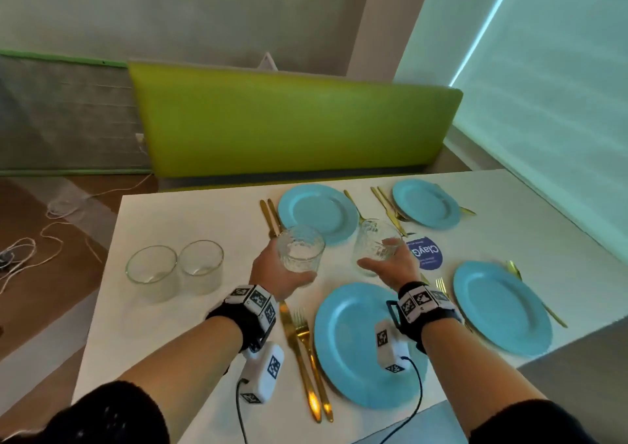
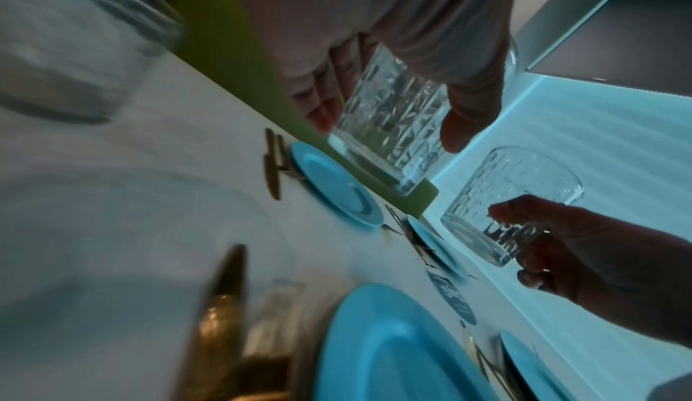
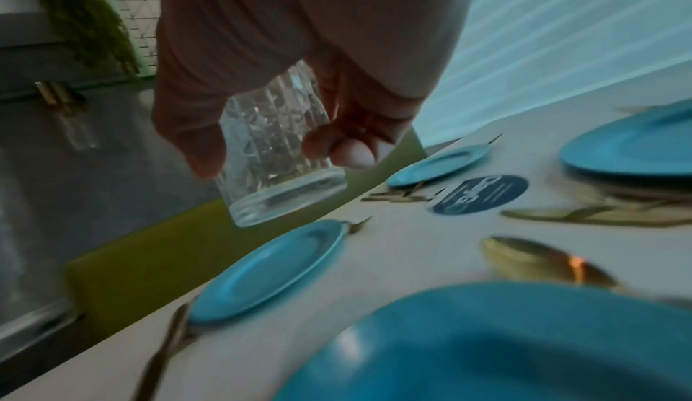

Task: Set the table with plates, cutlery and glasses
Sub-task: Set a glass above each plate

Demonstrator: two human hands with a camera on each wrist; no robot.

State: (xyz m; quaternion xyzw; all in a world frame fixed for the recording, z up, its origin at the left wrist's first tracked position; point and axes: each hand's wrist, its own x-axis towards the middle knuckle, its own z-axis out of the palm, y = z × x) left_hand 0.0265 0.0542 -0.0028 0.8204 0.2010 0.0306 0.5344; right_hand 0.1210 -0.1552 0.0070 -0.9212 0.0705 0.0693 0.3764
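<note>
Dim overall; cool light from blind (image 1: 557,110) at right. Wide-angle edge bending. Wrist views motion-blurred, foreground unfocused.

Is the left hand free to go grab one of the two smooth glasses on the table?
Probably not yet. The left hand already holds a patterned glass. The smooth glasses stand close by on its side with nothing between, so the path looks free once that hand is emptied.

Bare table (image 1: 343,267) lies between the far blue plate (image 1: 314,212) and the near blue plate (image 1: 353,338); gold cutlery (image 1: 272,217) flanks the far plate; two plain glasses (image 1: 176,268) stand well left; a dark round sticker (image 1: 429,255) lies just right.
</note>
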